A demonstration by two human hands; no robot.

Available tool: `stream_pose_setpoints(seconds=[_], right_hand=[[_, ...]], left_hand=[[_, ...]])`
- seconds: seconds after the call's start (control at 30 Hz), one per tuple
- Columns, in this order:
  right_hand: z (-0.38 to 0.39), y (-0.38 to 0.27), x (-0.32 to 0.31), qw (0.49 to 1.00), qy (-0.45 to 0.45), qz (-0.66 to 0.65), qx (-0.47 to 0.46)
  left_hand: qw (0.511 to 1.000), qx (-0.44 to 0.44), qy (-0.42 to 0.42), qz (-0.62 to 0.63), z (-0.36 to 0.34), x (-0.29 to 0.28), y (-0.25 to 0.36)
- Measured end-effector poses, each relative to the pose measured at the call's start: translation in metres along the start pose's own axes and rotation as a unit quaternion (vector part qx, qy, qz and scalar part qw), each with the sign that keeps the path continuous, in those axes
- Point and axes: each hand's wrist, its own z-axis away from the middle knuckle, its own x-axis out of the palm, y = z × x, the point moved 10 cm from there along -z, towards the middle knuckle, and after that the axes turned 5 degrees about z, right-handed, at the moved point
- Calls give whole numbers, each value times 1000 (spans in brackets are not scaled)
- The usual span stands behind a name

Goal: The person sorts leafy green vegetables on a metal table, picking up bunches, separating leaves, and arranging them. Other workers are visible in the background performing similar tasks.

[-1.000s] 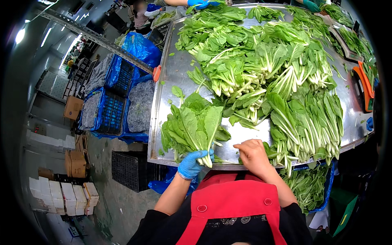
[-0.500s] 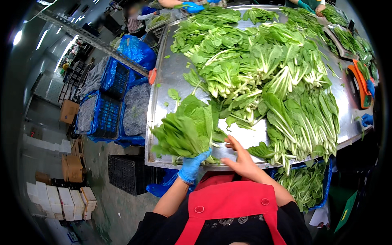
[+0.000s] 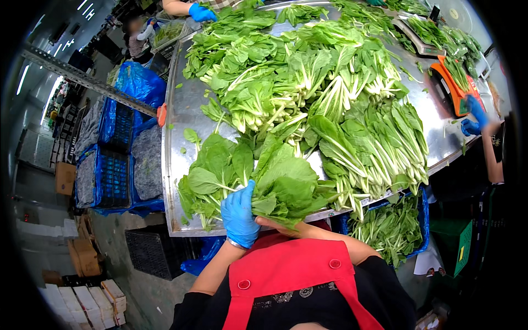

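My left hand (image 3: 240, 214), in a blue glove, is closed at the stem end of a bunch of leafy greens (image 3: 289, 187) by the table's near edge. Broad leaves from this bunch spread rightward. Just right of the glove is my bare right hand (image 3: 275, 223), close against the underside of the same leaves; they hide most of its fingers. Left of the glove, more loose greens (image 3: 206, 173) lie on the metal table (image 3: 184, 121). A big heap of greens (image 3: 275, 82) covers the middle, and a row with pale stems (image 3: 379, 148) lies to the right.
Below the right edge stands a blue-lined crate of greens (image 3: 388, 228). An orange scale (image 3: 451, 82) and a co-worker's blue-gloved hand (image 3: 476, 115) are at the right. Another gloved hand (image 3: 202, 12) works at the far side. Blue-lined crates (image 3: 115, 176) stand left, beside a metal post (image 3: 88, 80).
The bunch in my left hand has swung from the left to the right, its leaves now pointing rightward. My right hand, open and apart before, has come in under the leaves. The view has shifted.
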Motion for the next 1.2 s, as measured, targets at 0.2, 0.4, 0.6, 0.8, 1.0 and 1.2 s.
stream_pose_setpoints(seconds=[0.2,0.4,0.6,0.8,1.0,1.2], right_hand=[[13,-11,-36,985,134,-100,39],[8,-88,-47,927,131,-349,-25],[36,-138,-111,953,194,-230,-40],[160,-261,-338,764,550,336,38],[245,-319,-503,507,586,627,82],[256,-289,-567,431,544,663,279]], left_hand=[[994,18,0,106,-11,-2,42],[969,209,98,92,-20,-19,90],[933,282,79,208,-39,8,138],[975,188,-9,120,-57,35,141],[982,25,7,188,-49,53,83],[989,-60,10,132,-34,52,61]])
